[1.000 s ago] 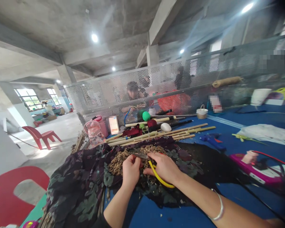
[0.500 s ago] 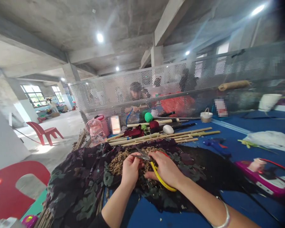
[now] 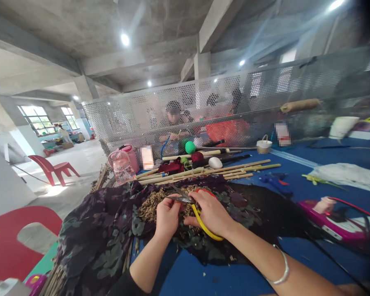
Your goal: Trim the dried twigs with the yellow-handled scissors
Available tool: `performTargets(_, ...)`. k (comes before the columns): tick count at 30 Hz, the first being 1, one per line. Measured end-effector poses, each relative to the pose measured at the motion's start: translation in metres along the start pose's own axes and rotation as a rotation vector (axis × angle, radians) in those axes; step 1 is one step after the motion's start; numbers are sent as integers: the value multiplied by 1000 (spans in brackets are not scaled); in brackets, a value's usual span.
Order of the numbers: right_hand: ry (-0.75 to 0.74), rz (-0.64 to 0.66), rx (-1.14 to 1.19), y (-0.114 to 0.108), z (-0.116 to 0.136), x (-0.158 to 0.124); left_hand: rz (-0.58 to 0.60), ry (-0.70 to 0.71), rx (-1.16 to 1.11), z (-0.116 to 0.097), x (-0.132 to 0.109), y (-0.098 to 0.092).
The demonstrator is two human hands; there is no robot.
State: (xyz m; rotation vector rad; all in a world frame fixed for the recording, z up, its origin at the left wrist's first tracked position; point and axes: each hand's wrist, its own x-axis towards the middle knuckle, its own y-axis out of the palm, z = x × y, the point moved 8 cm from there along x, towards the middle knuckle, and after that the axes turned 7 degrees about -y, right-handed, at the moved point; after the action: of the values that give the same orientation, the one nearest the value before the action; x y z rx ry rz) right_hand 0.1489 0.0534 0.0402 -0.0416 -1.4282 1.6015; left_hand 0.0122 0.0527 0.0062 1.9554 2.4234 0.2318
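Note:
In my right hand (image 3: 208,211) is a pair of scissors (image 3: 182,198) with a yellow and red handle. The yellow loop hangs below the palm, and the parted blades point left. My left hand (image 3: 168,213) is closed in a pinch just under the blade tips; whatever its fingertips hold is too small to make out. Behind and beneath both hands lies a heap of dry brown plant bits (image 3: 152,205). Dark patterned cloth (image 3: 101,230) is spread under the heap.
Bamboo sticks (image 3: 246,166), a green ball (image 3: 190,147) and a white egg-shaped piece (image 3: 215,163) lie behind the cloth. To the right are a blue glue gun (image 3: 277,183) and a magenta device (image 3: 333,224). A perforated screen (image 3: 135,111) stands behind; beyond it sits a person.
The view has shifted slightly, so everything sits a little higher and farther left. Both hands keep nearly the same pose, with the scissors still in the right hand.

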Motion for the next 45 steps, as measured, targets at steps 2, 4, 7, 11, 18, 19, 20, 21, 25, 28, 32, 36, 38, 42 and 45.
performTargets(2,12,2,7,0,-1,0,-10,16,45,-1,0,-1)
performTargets(4,34,16,10,1,-3,0,-17,21,78,-2,0,-1)
performTargets(7,61,47,15,3,-4,-1,-22,26,106,-5,-1,-1)
performTargets(11,67,53,20,4,-5,-1,-18,25,130,-9,-3,0)
performTargets(18,88,78,7,4,-4,-1,-18,11,166,-6,-1,0)
performTargets(19,90,82,4,3,-4,-1,-19,9,170,-5,0,-1)
performTargets(20,93,86,0,3,-4,-1,-20,7,177,-4,0,-1)
performTargets(21,96,90,-4,3,-4,-1,-22,6,188,-3,0,-2)
performTargets(25,111,110,-17,5,-5,-2,-29,15,226,-3,1,-2)
performTargets(28,122,127,-39,6,-7,-2,-30,-1,238,-2,2,-4)
performTargets(32,91,90,-77,-3,-10,1,-95,-24,371,-4,10,-19)
performTargets(36,30,92,-120,-12,-15,3,-204,128,692,-19,16,-37)
performTargets(38,21,110,-142,-14,-19,2,-221,184,777,-24,17,-42)
performTargets(42,57,76,-192,-24,-25,3,-135,269,826,-30,15,-34)
performTargets(45,89,109,-269,-32,-29,11,112,272,853,-24,8,-13)
